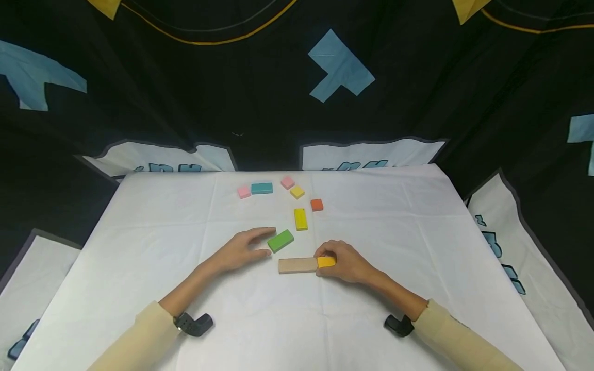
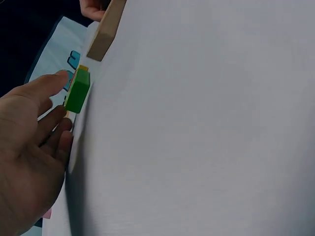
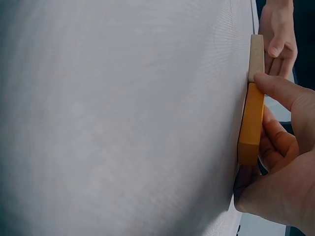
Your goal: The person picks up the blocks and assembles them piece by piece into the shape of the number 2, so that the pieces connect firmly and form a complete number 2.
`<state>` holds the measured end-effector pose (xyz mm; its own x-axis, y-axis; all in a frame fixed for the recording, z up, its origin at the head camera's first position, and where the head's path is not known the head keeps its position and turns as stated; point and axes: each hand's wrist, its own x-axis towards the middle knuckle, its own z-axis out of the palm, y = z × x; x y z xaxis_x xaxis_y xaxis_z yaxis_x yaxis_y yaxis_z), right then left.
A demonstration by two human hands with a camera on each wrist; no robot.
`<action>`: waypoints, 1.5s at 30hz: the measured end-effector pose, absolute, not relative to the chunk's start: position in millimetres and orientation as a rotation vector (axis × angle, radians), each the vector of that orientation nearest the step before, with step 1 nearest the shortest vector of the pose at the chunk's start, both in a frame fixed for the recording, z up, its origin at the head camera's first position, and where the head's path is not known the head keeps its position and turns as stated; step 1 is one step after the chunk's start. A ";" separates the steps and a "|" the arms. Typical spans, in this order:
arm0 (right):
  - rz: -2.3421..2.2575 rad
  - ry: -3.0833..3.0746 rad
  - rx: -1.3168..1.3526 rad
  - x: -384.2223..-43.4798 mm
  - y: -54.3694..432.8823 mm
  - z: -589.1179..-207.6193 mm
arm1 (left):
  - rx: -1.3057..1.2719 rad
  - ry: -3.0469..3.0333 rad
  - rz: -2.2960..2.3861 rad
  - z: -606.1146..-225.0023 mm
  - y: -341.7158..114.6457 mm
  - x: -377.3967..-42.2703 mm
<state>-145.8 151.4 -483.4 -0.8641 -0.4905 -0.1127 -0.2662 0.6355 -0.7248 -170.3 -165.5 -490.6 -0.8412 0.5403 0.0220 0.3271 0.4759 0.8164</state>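
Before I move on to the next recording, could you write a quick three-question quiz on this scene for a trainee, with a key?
1. True or false: the wooden block lies end to end with the orange-yellow block that the right hand grips.
2. Which is closest to the left hand?
a) the teal block
b) the green block
c) the red block
3. How many pink blocks show in the head view?

Key: 1. True. 2. b. 3. Two.
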 end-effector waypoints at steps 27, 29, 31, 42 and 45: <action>-1.060 2.551 -0.586 -146.7 151.8 -483.8 | 0.849 2.319 0.991 -479.4 -154.3 -208.7; -1.056 2.555 -0.587 -146.6 152.3 -484.1 | 0.847 2.316 0.979 -480.2 -154.2 -209.3; -1.060 2.555 -0.592 -146.4 152.3 -483.6 | 0.842 2.309 0.969 -480.2 -154.4 -209.4; -1.065 2.552 -0.608 -145.8 152.0 -482.1 | 0.814 2.319 0.966 -479.5 -154.2 -208.9; -1.060 2.557 -0.614 -145.8 152.0 -482.2 | 0.802 2.334 0.974 -481.0 -153.5 -208.6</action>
